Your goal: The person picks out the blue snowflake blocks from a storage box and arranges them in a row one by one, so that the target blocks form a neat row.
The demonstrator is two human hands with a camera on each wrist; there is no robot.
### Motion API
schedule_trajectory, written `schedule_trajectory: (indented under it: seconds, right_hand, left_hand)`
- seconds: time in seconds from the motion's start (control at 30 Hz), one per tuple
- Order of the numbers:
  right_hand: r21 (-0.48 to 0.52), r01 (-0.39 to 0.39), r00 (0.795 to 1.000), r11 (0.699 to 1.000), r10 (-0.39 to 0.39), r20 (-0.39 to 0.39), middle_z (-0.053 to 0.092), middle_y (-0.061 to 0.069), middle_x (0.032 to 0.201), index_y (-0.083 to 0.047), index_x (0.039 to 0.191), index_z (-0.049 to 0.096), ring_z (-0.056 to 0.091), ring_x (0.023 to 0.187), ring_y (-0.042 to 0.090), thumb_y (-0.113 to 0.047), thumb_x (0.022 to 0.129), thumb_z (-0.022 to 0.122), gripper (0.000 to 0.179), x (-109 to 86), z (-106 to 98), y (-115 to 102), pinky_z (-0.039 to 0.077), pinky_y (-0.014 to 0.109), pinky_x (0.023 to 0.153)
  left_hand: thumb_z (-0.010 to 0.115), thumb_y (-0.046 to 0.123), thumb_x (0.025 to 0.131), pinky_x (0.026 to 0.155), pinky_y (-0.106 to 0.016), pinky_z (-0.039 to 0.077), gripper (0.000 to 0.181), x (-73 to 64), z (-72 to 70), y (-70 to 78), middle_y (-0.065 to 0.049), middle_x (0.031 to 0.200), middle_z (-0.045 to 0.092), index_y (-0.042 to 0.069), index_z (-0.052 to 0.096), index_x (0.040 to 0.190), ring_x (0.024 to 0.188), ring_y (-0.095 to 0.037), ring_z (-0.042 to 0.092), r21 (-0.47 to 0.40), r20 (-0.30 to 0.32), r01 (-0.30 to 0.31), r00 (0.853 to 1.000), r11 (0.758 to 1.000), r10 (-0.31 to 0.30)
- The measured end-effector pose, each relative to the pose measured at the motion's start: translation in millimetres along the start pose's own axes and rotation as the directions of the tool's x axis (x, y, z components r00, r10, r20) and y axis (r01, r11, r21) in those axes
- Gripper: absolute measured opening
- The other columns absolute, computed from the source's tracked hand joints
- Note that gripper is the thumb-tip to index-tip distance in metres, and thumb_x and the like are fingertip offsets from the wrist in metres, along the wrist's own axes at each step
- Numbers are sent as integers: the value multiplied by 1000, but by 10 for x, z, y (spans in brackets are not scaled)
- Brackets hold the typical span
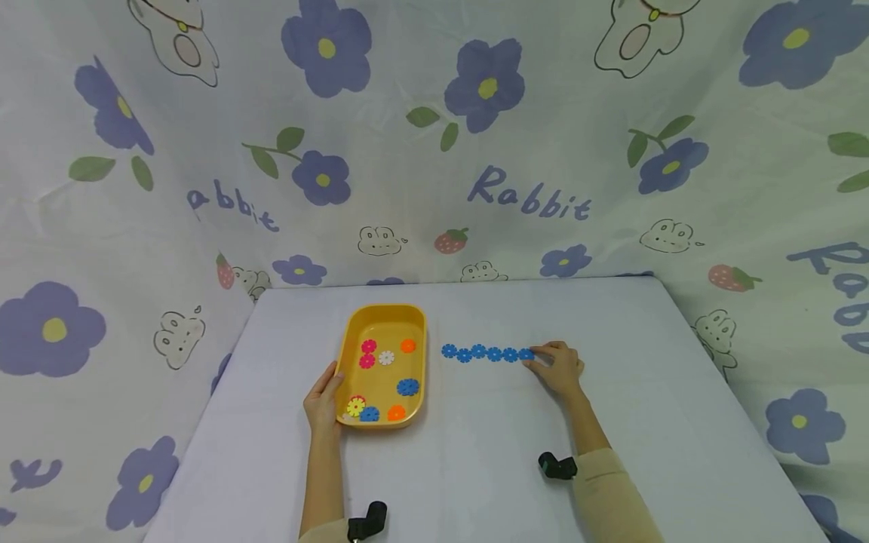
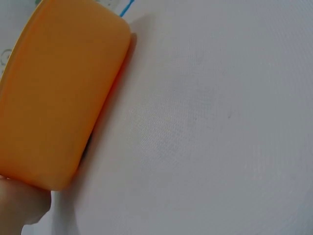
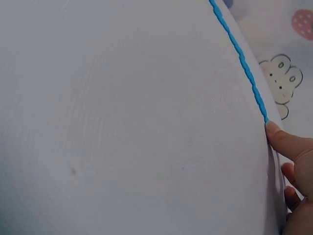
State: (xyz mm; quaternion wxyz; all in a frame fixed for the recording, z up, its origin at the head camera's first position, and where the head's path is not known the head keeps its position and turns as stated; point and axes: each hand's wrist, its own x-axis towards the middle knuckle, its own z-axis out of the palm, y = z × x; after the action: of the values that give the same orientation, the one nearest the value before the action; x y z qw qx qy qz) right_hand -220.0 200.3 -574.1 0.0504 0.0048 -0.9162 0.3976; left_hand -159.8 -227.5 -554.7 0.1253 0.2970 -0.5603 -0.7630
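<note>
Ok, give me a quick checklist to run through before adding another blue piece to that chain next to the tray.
1. Tray steadied: ok. The left hand rests on the near left side of the yellow tray.
2. Chain end held: ok. The right hand touches the right end of the blue chain, a fingertip on it.
3. Chain flat and straight on the table: ok.
4. Blue pieces left in the tray: ok, two, one blue piece mid-right, another blue piece at the near end.
5. A hand free to pick: not ok, both are busy.
6. Links fully pressed together: cannot tell.
</note>
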Motion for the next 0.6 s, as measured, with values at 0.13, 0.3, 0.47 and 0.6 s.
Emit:
schedule_trajectory:
  seconds: [0.13,0.3,0.47,0.6]
  right_hand:
    - [-1,-4,1000,1000,4,-15,53,23,121,-5,111,69,37,114,44,-27,78,77,40,-1,12,-2,22,62,92]
    - [-2,0,999,1000,0,-54,54,24,119,-5,112,69,39,112,44,-29,78,77,42,-8,41,16,23,61,91]
    - [1,3,995,1000,-3,-99,56,23,116,-4,109,70,43,110,43,-30,78,77,41,-27,64,22,25,60,91]
    - [12,-4,994,1000,5,-109,57,23,116,-4,107,70,44,110,42,-30,78,77,40,-32,74,25,25,60,92]
  left_hand:
    - [69,16,87,106,-23,36,41,-9,4,5,2,130,58,12,60,126,130,-16,42,-12,6,-2,1000,1000,2]
    - [69,16,87,106,-23,35,43,-18,2,9,1,131,57,10,58,128,131,-16,41,-26,15,3,1000,1000,-3]
    - [68,16,87,107,-23,34,46,-19,2,6,-1,134,55,5,55,130,131,-16,41,-21,23,1,1000,1000,-1]
    - [67,15,88,107,-23,35,44,-16,1,3,0,133,56,7,56,130,131,-16,41,-19,16,-2,1000,1000,2]
